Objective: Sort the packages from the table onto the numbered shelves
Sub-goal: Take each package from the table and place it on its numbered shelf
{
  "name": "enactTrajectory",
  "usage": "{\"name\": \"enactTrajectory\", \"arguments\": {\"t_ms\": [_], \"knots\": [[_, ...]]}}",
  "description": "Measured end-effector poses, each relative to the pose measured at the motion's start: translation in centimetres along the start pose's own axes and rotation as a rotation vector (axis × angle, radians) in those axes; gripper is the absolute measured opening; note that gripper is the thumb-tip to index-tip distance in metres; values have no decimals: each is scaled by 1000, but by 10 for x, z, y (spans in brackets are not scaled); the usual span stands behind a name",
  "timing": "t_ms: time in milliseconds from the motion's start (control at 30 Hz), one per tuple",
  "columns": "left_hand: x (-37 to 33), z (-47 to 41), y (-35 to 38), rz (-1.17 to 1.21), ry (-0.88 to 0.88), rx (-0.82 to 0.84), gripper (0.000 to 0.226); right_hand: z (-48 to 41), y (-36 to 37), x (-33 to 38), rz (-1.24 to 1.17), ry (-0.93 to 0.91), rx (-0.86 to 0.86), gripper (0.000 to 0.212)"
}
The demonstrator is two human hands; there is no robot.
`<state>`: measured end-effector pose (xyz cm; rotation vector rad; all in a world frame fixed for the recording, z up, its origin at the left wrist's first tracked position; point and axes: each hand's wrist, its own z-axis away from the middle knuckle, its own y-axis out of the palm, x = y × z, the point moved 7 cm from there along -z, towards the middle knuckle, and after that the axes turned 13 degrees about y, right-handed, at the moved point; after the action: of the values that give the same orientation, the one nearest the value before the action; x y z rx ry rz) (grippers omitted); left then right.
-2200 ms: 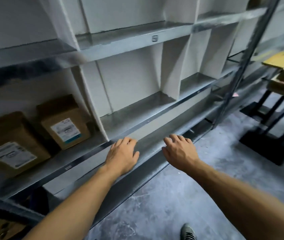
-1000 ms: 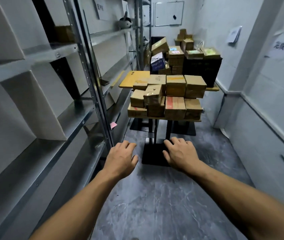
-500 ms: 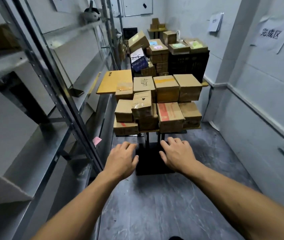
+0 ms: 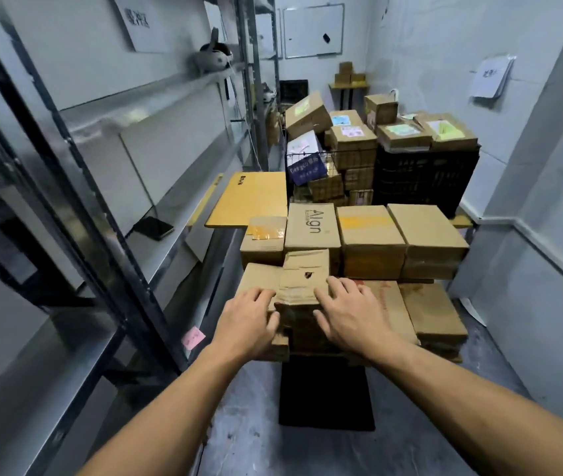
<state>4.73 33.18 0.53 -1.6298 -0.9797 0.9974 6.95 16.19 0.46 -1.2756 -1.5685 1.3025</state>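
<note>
At table (image 4: 249,197) front, left hand (image 4: 249,317) and right hand (image 4: 348,314) lie spread on dented box (image 4: 304,280); careless lift may topple stacked boxes (image 4: 369,235).

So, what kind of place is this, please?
Most likely a small parcel sorting or storage room. Long metal shelves run along the left wall, a table is stacked with cardboard packages, and behind it more labelled boxes are piled beside and on a black crate.

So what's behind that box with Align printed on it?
A wire basket of cardboard packages, a purple parcel at its front. The Align box hides the basket's bottom.
</note>
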Motion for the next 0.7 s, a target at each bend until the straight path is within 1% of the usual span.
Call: {"name": "enactTrajectory", "arguments": {"t_ms": [133,267,367,433,533,700], "knots": [[24,-44,17,39,-74,-3,47,-50,24,-7,-11,-21,62,45],[40,-67,41,98,-131,40,45,-75,47,-9,-37,-28,78,46],[46,-79,62,128,-150,80,47,-84,56,-9,-81,10,85,49],[49,-83,71,147,-171,97,50,-85,58,-11,-162,70,102,45],[51,-81,82,213,-194,95,54,-76,67,-21,-376,213,176,42],[45,-77,89,389,-171,6,53,-64,86,-30,-697,450,234,46]]}}
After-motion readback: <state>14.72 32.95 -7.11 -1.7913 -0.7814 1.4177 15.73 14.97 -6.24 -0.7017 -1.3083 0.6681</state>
